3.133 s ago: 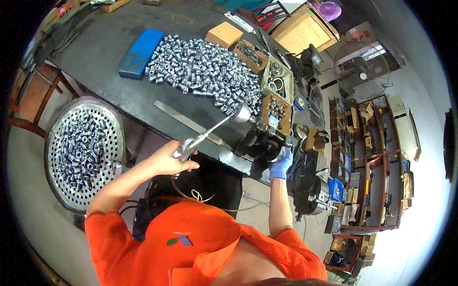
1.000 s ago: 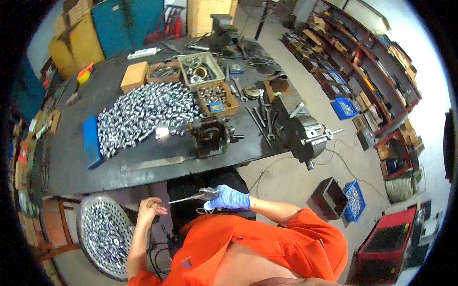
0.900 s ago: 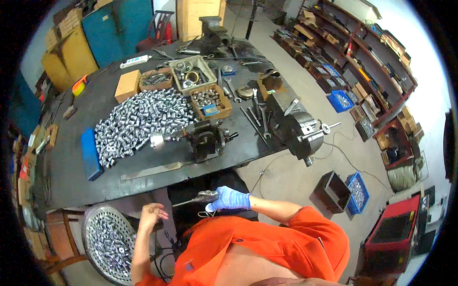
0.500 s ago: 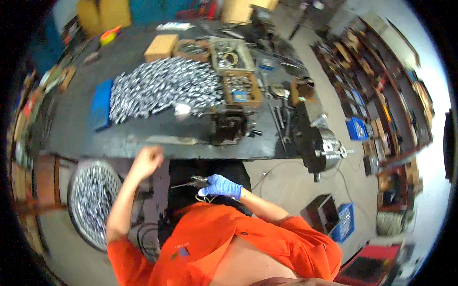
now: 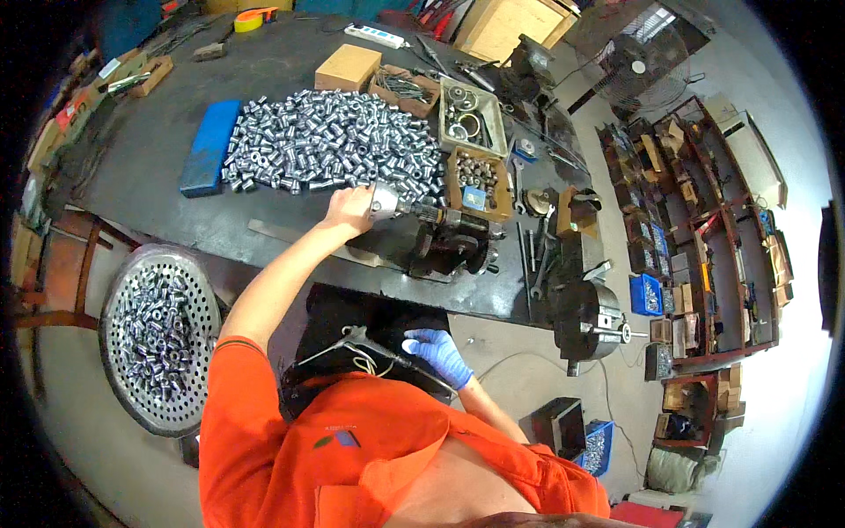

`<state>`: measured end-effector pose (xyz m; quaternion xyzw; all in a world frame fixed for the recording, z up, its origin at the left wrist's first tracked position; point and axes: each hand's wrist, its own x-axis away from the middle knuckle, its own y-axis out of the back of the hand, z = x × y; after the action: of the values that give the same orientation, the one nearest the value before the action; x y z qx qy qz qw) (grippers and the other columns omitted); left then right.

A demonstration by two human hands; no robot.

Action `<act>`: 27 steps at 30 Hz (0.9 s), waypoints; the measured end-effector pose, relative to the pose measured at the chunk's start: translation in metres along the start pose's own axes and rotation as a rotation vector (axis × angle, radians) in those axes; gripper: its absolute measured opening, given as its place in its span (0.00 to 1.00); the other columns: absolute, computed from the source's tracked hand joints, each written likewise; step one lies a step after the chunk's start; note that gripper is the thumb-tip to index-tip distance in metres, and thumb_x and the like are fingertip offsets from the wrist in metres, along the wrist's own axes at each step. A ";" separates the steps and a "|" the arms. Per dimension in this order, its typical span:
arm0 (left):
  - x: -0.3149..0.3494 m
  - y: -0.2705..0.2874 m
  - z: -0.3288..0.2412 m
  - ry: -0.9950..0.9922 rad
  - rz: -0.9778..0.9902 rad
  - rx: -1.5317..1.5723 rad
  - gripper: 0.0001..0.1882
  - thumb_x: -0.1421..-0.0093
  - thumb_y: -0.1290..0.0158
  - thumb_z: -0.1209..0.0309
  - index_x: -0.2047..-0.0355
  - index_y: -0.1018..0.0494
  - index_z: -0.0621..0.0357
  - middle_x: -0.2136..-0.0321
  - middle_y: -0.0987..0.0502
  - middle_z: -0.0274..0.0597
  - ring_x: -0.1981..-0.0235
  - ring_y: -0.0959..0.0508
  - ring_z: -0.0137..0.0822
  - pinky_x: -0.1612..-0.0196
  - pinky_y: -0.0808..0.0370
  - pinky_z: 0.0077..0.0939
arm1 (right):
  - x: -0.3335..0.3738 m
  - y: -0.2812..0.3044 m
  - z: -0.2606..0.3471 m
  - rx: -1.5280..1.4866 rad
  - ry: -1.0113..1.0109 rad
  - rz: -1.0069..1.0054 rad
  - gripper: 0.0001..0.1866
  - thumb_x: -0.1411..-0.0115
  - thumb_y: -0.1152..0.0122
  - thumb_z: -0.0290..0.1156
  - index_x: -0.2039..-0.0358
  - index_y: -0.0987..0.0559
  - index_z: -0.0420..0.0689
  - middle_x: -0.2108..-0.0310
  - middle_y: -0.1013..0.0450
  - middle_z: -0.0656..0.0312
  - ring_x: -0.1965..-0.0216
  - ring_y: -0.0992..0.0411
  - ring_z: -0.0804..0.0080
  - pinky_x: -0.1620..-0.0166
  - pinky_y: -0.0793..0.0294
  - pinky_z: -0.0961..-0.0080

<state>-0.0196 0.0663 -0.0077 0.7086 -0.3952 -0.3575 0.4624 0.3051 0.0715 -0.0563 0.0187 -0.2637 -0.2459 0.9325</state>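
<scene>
At the near edge of the dark bench, my bare left hand [image 5: 350,211] is closed on the pale, round metal end [image 5: 385,201] of a dark bench-mounted fixture [image 5: 451,239]. Part of the grip is hidden behind the fingers. In a blue glove, my right hand [image 5: 437,355] hovers by my lap, fingers stretched to the left. Just left of it lies an air blow gun [image 5: 356,338] with a thin nozzle and a pale hose, apparently loose from the fingers. Behind the left hand spreads a heap of short shiny metal sleeves [image 5: 330,141].
A blue bar-shaped block [image 5: 210,148] bounds the heap's left side. Boxes of parts [image 5: 480,182] and wrenches [image 5: 543,255] lie right of it. A perforated round tray [image 5: 207,308] of sleeves stands low left. A chuck [image 5: 591,321] juts from the bench's right end.
My left hand has reached forward from the bench's front edge to the fixture's round end. My right hand has come away from the blow gun. The whole view has shifted.
</scene>
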 end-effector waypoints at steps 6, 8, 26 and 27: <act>0.016 0.004 -0.006 -0.027 -0.052 -0.036 0.17 0.53 0.47 0.68 0.62 0.32 0.58 0.70 0.27 0.47 0.70 0.23 0.45 0.69 0.28 0.38 | 0.005 0.002 0.001 -0.102 0.000 -0.020 0.22 0.52 0.34 0.35 0.59 0.25 0.34 0.68 0.25 0.61 0.68 0.31 0.79 0.62 0.31 0.81; 0.026 0.003 -0.001 -0.108 -0.137 -0.028 0.14 0.52 0.48 0.69 0.64 0.31 0.58 0.71 0.27 0.47 0.72 0.24 0.45 0.70 0.28 0.38 | 0.004 0.002 0.001 -0.090 0.010 -0.023 0.21 0.52 0.35 0.33 0.59 0.25 0.35 0.67 0.26 0.62 0.67 0.31 0.79 0.61 0.31 0.81; 0.051 0.076 0.017 0.096 -0.034 1.393 0.05 0.49 0.47 0.78 0.72 0.29 0.64 0.77 0.25 0.39 0.76 0.25 0.27 0.76 0.28 0.17 | 0.010 0.125 0.048 -0.253 0.253 -0.363 0.22 0.49 0.39 0.41 0.63 0.26 0.33 0.71 0.26 0.55 0.68 0.27 0.69 0.65 0.25 0.75; 0.055 0.087 0.013 0.012 -0.040 1.531 0.07 0.49 0.47 0.78 0.69 0.29 0.66 0.76 0.25 0.40 0.76 0.24 0.27 0.75 0.27 0.18 | 0.001 0.140 0.045 -0.259 0.209 -0.409 0.23 0.49 0.38 0.42 0.63 0.26 0.32 0.70 0.26 0.54 0.68 0.27 0.67 0.66 0.24 0.73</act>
<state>-0.0272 -0.0105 0.0623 0.8403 -0.5172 0.0115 -0.1619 0.3460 0.1987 0.0063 -0.0226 -0.1230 -0.4575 0.8804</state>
